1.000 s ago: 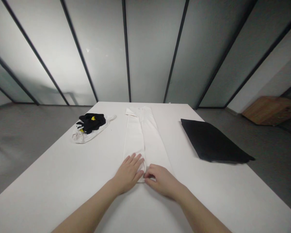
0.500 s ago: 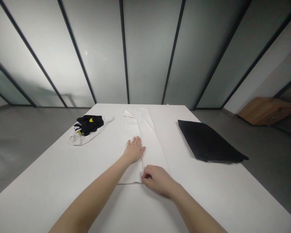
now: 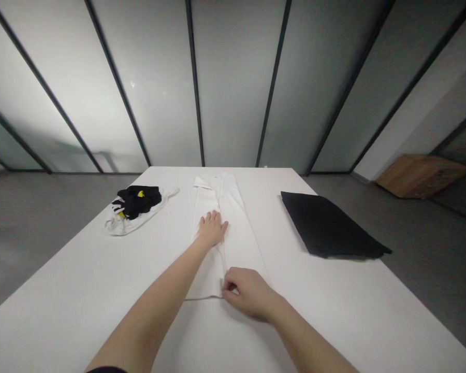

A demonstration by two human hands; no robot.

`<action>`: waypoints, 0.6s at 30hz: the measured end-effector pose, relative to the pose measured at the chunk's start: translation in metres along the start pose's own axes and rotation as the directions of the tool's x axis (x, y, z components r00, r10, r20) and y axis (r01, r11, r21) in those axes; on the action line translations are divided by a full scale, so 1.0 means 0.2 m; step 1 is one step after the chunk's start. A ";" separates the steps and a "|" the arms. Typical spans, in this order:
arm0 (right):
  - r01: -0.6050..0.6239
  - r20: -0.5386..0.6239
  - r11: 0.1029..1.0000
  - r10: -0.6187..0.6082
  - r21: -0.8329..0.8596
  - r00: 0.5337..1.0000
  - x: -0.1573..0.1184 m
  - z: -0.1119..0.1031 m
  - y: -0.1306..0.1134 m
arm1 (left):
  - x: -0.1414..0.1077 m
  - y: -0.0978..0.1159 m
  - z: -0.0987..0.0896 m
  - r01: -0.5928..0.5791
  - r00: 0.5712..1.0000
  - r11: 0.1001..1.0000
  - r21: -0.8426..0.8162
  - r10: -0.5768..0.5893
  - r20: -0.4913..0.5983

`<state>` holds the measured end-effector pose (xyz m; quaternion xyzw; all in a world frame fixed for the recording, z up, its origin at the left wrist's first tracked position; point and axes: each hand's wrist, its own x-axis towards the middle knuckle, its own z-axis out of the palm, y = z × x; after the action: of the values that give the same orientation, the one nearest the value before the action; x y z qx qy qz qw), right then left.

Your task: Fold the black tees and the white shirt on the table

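A white garment (image 3: 238,228) lies lengthwise on the white table, laid out in a narrow shape with a lengthwise edge down its middle. At its far left end a small flap is turned over. My left hand (image 3: 213,228) rests flat on the garment's middle, fingers stretched forward and thumb out to the right. Close to the near hem, my right hand (image 3: 246,291) is curled, thumb and forefinger pinching the cloth at the middle edge. The exact bit of fabric between those fingertips is partly hidden.
On the table's left lies a bunched white cloth (image 3: 118,228) with a black piece of clothing (image 3: 142,199) marked in yellow and white on top. A flat black folded fabric (image 3: 330,225) lies at the right edge. Beyond the table (image 3: 81,290) stand frosted glass panels and a wooden cabinet (image 3: 419,175).
My left hand has slid slightly away from me along the garment. My right hand keeps its pinch, and the near hem sits a little closer to me. The view has shifted slightly.
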<state>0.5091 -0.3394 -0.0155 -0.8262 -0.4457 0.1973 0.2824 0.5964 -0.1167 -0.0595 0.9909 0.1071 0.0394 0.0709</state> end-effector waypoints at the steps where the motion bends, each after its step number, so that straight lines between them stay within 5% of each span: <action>1: -0.001 0.001 1.000 0.001 -0.001 1.000 0.00 0.00 0.00 | 0.03 -0.01 -0.01 -0.007 1.000 1.000 -0.006 0.007 -0.009; 6: 0.010 0.005 1.000 -0.010 0.009 1.000 -0.01 -0.01 -0.01 | 0.07 -0.05 -0.06 -0.018 0.993 0.996 -0.083 0.008 -0.117; 11: 0.013 0.008 1.000 -0.013 0.002 1.000 -0.01 -0.02 -0.01 | -0.11 -0.12 -0.08 0.054 0.962 0.993 -0.101 -0.079 -0.263; 18: 0.003 0.011 1.000 -0.002 -0.018 1.000 0.00 -0.01 -0.01 | -0.27 -0.17 0.00 0.006 0.999 0.995 0.103 0.000 -0.050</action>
<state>0.5082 -0.3394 -0.0131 -0.8271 -0.4501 0.1975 0.2727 0.5364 -0.0948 -0.0678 0.9918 0.1122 0.0587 0.0171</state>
